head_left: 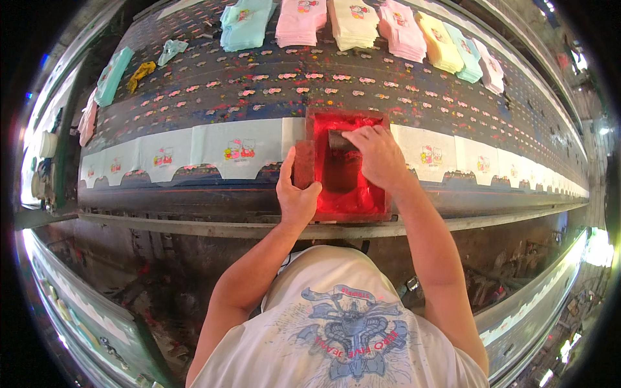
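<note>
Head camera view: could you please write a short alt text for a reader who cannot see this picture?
A person's left hand grips the left side of a red, ink-covered printing frame while the right hand holds a squeegee inside it. The frame lies on a long printing table over a row of pale fabric pieces with small cartoon prints. Folded pastel stacks line the far edge.

frame [372,210] on table [259,90], stacks [352,22] behind
</note>
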The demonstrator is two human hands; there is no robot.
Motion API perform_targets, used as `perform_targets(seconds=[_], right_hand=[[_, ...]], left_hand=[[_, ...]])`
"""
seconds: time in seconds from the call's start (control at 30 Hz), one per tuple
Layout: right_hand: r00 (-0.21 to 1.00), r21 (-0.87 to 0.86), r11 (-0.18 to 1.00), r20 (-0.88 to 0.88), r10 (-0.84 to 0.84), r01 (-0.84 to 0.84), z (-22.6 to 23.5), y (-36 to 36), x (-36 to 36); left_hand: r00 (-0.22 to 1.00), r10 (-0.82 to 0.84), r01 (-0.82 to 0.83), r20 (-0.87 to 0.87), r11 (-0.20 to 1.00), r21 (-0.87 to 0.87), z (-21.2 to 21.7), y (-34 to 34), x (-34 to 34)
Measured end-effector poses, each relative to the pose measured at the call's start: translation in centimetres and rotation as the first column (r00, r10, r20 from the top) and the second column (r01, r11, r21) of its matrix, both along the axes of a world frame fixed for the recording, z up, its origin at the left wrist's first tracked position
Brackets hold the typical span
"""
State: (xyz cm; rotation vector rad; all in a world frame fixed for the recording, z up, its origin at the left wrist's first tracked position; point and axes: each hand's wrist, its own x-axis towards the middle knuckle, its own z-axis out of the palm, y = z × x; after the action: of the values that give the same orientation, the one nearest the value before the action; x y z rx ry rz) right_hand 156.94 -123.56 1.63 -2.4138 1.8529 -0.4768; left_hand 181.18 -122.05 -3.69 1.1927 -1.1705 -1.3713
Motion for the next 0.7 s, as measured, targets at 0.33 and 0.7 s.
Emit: perform_targets(seconds=[0.33,0.7], right_hand=[[0.999,0.020,1.000,0.053,-0.013,0.012,0.8,9.9,4.8],[0.972,0.219,0.976,0.227,-0.056,0.005,3.0,14.1,4.4]], left_hand=[[0.999,0.025,-0.021,0.041,0.995,-0.097,-0.5,0.1,-0.1],[0.965,0.047,-0.002,0.260,0.985,-0.170,-0.6,-0.1,-0.3]])
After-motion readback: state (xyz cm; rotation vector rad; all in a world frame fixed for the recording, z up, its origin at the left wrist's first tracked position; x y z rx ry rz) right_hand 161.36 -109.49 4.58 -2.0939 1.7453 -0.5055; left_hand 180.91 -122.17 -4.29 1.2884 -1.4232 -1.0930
